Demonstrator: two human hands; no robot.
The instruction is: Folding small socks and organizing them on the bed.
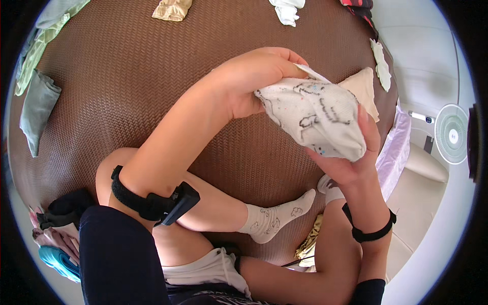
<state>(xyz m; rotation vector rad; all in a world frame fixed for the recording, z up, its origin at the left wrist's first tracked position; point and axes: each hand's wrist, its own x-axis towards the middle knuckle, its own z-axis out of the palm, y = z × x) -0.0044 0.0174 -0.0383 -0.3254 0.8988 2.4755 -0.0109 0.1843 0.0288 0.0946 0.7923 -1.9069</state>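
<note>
A bunched white cloth (317, 114) with dark line drawings and small coloured specks is held up between my two hands, above the brown woven mat. Its exact kind cannot be made out. My left hand (272, 76) grips its upper left end, with the fingers partly hidden behind the fabric. Around the lower right end curls my right hand (356, 157), thumb and fingers on opposite sides of it. A beige folded cloth (362, 91) lies on the mat just beyond the right hand.
Clothes piled at the lower left include a blue one (58, 262). Grey (38, 109) and green cloths (43, 51) line the left edge; tan (172, 9) and white pieces (288, 11) lie far off. A fan (452, 134) stands right, past a lilac cloth (395, 147).
</note>
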